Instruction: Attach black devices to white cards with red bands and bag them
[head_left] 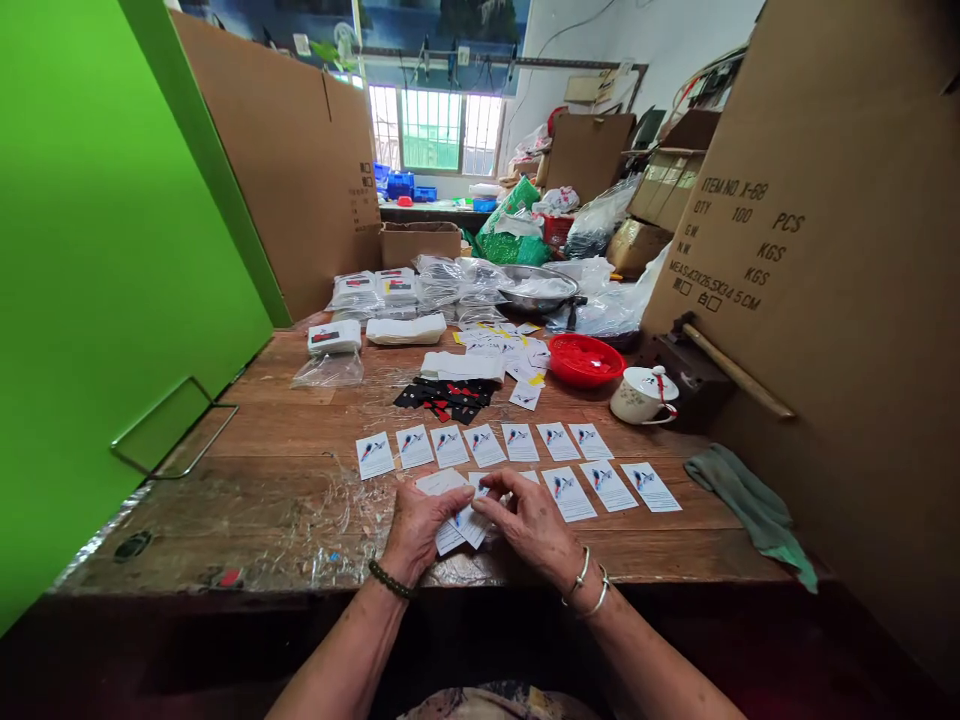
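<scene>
Several printed cards (452,536) are fanned in my left hand (421,522), the thumb pressed on top of them. My right hand (526,512) meets it from the right, thumb and forefinger pinched at the edge of a card (474,522). Beyond my hands, small white cards (484,445) with a blue and red picture lie in two rows on the wooden table (300,430). My right hand partly covers the near row; further cards (650,487) of that row show to its right. A pile of black and red flat pieces (446,397) lies behind the rows.
A red basket (585,360), a lidded mug (643,396) and a hammer (739,370) stand at the right, near a green cloth (750,505). Bagged packs (375,290) and loose cards (502,348) lie farther back. Cardboard (825,300) walls the right side; a green panel (127,250) the left.
</scene>
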